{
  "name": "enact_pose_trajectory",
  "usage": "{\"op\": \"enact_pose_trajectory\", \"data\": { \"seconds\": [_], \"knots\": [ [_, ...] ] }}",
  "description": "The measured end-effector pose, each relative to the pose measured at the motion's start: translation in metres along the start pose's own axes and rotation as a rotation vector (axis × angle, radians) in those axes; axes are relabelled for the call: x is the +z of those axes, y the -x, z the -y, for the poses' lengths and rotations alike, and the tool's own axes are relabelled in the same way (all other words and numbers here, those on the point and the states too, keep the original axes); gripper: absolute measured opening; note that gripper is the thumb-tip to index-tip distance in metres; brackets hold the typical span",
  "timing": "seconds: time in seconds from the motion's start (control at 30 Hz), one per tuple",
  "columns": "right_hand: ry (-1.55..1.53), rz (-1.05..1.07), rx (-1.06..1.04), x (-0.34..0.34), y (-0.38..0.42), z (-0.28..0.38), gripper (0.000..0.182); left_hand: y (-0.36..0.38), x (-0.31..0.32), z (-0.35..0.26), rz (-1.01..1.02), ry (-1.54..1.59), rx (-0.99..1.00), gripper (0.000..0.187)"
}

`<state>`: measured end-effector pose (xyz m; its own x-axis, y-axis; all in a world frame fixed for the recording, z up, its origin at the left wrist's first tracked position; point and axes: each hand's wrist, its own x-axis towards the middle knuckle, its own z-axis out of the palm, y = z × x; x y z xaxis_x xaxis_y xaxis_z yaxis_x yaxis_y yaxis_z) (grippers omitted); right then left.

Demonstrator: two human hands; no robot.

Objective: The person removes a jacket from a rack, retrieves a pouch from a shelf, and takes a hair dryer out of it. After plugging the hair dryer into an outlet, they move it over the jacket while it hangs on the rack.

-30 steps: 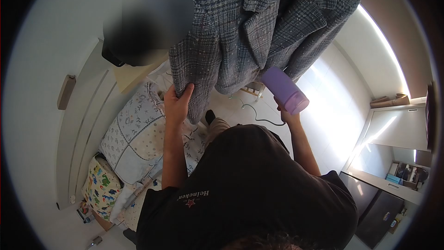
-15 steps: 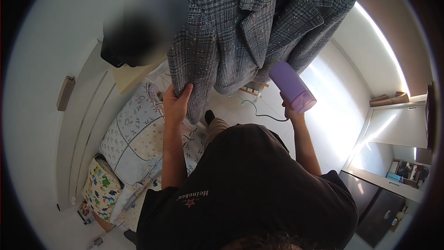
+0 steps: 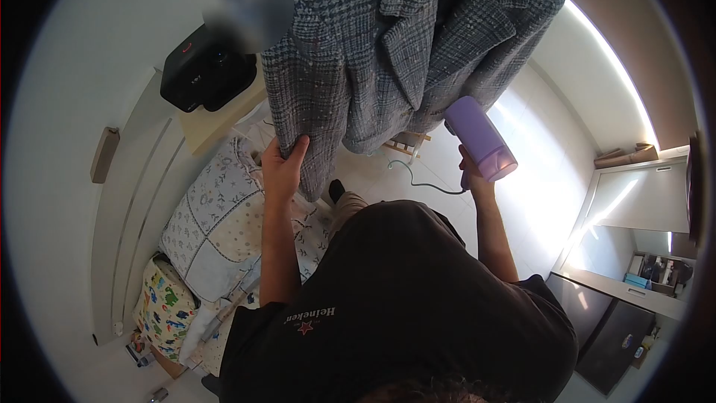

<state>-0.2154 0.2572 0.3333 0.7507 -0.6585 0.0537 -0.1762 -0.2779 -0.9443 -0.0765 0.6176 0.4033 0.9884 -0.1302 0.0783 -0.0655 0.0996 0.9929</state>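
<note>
A grey-blue checked tweed jacket (image 3: 358, 52) hangs in front of me, with a thin strip of its hanger showing at the open collar. My left hand (image 3: 283, 168) grips the jacket's left-side sleeve (image 3: 309, 119) near the cuff, thumb on top. In my right hand (image 3: 476, 175) is a purple handheld garment steamer (image 3: 476, 134), tilted, its clear-looking end toward me. The steamer stands just off the jacket's lower right side. A cord (image 3: 426, 184) runs from its handle to the left; the fingers round the handle are partly hidden.
To the left lies patterned bedding (image 3: 216, 209) with a printed pillow (image 3: 165, 295). A black device (image 3: 205, 75) sits on a pale ledge (image 3: 216, 127) at the upper left. A small wooden rack (image 3: 409, 142) stands behind the jacket. At right is a cabinet (image 3: 634, 201) with open shelves.
The steamer has shifted slightly right, away from the jacket. My left hand keeps its hold on the sleeve. The black device at the upper left shows more clearly now.
</note>
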Motion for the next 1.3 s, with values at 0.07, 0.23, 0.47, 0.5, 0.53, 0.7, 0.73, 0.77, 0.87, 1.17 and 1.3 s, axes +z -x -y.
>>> {"op": "enact_pose_trajectory", "data": {
  "seconds": [0.07,0.23,0.47,0.5,0.53,0.7,0.73,0.77,0.87,1.17,1.3],
  "knots": [
    [-0.014,-0.001,0.017,0.002,0.004,-0.001,0.018,0.001,0.001,-0.001,-0.001,0.003,-0.002,0.019],
    [-0.011,0.005,0.074,0.006,0.011,-0.008,0.021,0.001,0.001,-0.001,0.007,-0.009,0.008,0.018],
    [0.029,0.049,0.068,0.009,0.015,-0.007,0.021,0.001,0.001,-0.001,0.024,0.022,0.008,0.019],
    [0.075,0.072,0.068,0.009,0.015,-0.007,0.021,0.000,0.000,0.000,0.016,0.007,0.006,0.019],
    [0.075,0.072,0.068,0.010,0.015,-0.006,0.021,0.000,0.000,0.001,0.008,-0.007,0.003,0.020],
    [0.015,0.090,0.050,0.014,0.014,-0.007,0.021,0.000,0.001,-0.001,0.011,-0.015,0.009,0.021],
    [0.016,0.091,0.049,0.014,0.013,-0.009,0.021,0.000,0.001,-0.001,0.015,-0.013,0.007,0.021],
    [0.028,0.102,0.029,0.014,0.013,-0.012,0.021,0.000,0.000,0.000,0.014,-0.012,0.007,0.021],
    [0.038,0.115,0.005,0.017,0.014,-0.010,0.021,0.000,-0.002,0.003,0.022,0.000,0.007,0.020],
    [0.115,0.228,-0.171,0.026,0.016,-0.043,0.019,0.001,-0.001,0.001,0.025,-0.002,0.011,0.019],
    [0.376,0.357,-0.409,0.027,0.019,-0.055,0.018,0.002,0.001,-0.001,0.013,-0.011,0.010,0.019]
  ]
}}
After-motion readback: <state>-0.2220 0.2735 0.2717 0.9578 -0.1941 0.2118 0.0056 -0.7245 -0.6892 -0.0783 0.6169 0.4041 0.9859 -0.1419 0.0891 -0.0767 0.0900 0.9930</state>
